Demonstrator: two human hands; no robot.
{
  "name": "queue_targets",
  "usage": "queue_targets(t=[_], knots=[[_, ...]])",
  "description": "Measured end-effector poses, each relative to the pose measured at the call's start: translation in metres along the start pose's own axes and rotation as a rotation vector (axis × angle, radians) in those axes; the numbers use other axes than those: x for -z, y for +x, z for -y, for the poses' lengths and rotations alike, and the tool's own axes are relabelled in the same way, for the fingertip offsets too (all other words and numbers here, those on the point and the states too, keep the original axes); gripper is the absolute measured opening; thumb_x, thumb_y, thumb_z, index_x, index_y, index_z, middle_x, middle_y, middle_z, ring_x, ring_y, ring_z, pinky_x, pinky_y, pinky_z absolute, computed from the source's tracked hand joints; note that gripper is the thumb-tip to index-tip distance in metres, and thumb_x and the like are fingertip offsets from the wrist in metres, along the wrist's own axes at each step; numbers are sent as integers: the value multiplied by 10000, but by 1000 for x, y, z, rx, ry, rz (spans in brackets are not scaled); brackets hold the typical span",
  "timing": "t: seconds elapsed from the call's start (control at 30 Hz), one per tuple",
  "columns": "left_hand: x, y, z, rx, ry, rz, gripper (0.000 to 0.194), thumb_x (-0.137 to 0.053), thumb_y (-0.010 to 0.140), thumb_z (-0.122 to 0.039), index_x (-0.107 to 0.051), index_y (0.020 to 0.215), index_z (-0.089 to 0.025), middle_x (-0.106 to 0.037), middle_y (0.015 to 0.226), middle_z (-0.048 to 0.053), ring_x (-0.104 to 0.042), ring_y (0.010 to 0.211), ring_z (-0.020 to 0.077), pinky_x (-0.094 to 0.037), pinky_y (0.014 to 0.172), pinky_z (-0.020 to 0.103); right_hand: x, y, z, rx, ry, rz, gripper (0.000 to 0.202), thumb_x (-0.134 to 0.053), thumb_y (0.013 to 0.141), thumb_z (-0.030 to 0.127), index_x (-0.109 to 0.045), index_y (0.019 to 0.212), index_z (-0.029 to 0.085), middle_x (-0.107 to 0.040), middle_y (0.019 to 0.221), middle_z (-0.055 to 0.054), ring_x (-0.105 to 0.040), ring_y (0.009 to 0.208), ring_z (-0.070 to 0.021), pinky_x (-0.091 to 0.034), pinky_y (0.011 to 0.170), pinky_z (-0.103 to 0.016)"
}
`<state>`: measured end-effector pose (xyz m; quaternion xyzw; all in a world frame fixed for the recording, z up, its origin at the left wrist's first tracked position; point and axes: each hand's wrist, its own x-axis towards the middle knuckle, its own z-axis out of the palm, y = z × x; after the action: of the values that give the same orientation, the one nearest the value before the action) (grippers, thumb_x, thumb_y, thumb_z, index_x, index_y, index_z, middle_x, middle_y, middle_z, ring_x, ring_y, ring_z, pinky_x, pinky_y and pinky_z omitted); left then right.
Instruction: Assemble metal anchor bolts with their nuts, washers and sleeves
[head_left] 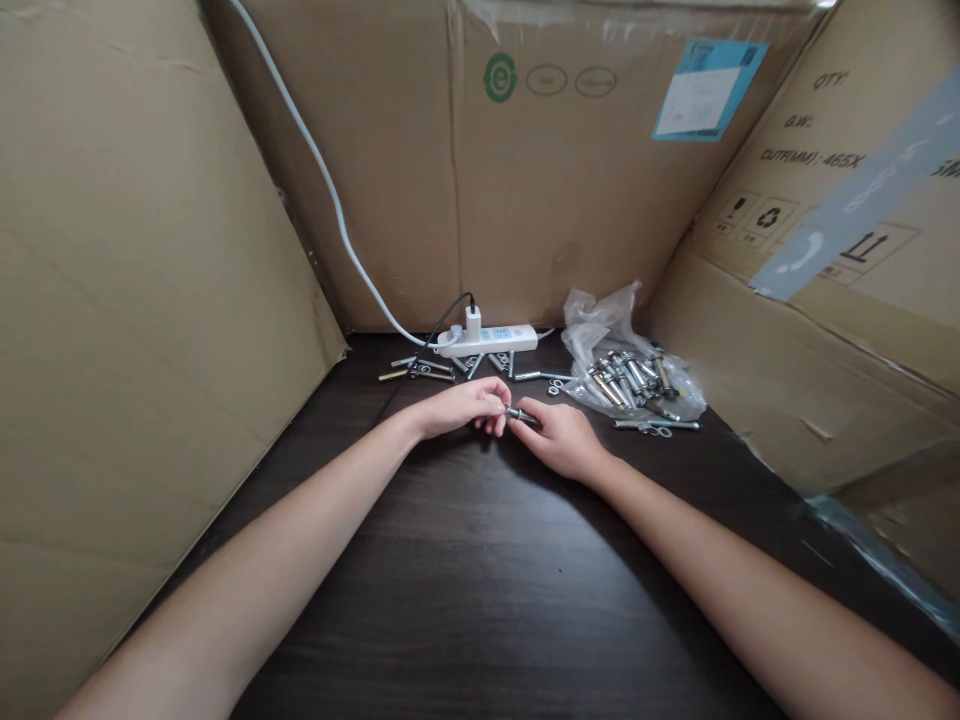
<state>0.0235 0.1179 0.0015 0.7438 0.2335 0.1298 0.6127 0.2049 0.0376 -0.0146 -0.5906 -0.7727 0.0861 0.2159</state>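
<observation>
Between my two hands, above the dark table, is a silvery expansion bolt, lying roughly sideways. My right hand is closed around its right part, thumb and fingers along the shaft. At the bolt's left end, the thumb and fingertips of my left hand pinch it; a nut or washer there is too small to make out. Behind my hands lie several loose bolt parts, sleeves and washers. A clear plastic bag to the right holds a pile of expansion bolts.
A white power strip with a plugged-in charger stands at the back; its white cable rises to the left, and a black cord runs down to the table. Cardboard boxes wall in the left, back and right sides.
</observation>
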Motion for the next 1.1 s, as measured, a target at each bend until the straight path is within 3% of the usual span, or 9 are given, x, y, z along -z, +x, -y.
queue_targets(t=[0.23,0.53,0.83,0.93,1.03,1.1], knots=[[-4,2,2,-11,-13,-86,143,-509,850,-265,-413,912,-178,-585,702,-23,-531,631,92,-336,547,214,2,-1,2,7,1,12,250,-435,892,412,-625,878,250,-654,690,-1,-556,598,-152,-282,553,-234],[-1,3,4,-5,82,-32,155,-522,851,-303,-527,911,-160,-563,730,-18,-502,641,85,-369,590,218,-2,-1,-2,-1,44,-11,238,-489,855,436,-624,932,256,-665,694,3,-570,597,-155,-311,562,-233],[-7,4,0,-12,102,-73,108,-516,835,-261,-503,864,-157,-554,724,-11,-534,665,103,-383,588,223,-3,-1,-4,16,109,-29,247,-489,852,431,-648,936,261,-671,695,0,-554,563,-145,-352,580,-236],[-5,5,1,-103,256,-332,57,-449,840,-218,-477,838,-169,-549,732,-7,-509,641,106,-390,605,236,-5,0,-6,10,118,-60,247,-488,846,422,-641,921,243,-649,669,1,-531,549,-140,-354,572,-232],[-4,2,1,-126,625,-654,74,-421,818,-165,-488,842,-182,-564,797,16,-519,710,141,-393,661,267,-6,0,-6,-5,111,-77,239,-492,836,427,-623,874,231,-604,608,12,-500,526,-136,-347,556,-229],[-4,-1,1,-44,875,-687,128,-434,806,-165,-510,907,-189,-594,884,40,-546,764,175,-388,681,287,-6,0,-6,-9,110,-74,231,-491,830,419,-619,861,229,-582,583,17,-488,517,-135,-341,547,-227]])
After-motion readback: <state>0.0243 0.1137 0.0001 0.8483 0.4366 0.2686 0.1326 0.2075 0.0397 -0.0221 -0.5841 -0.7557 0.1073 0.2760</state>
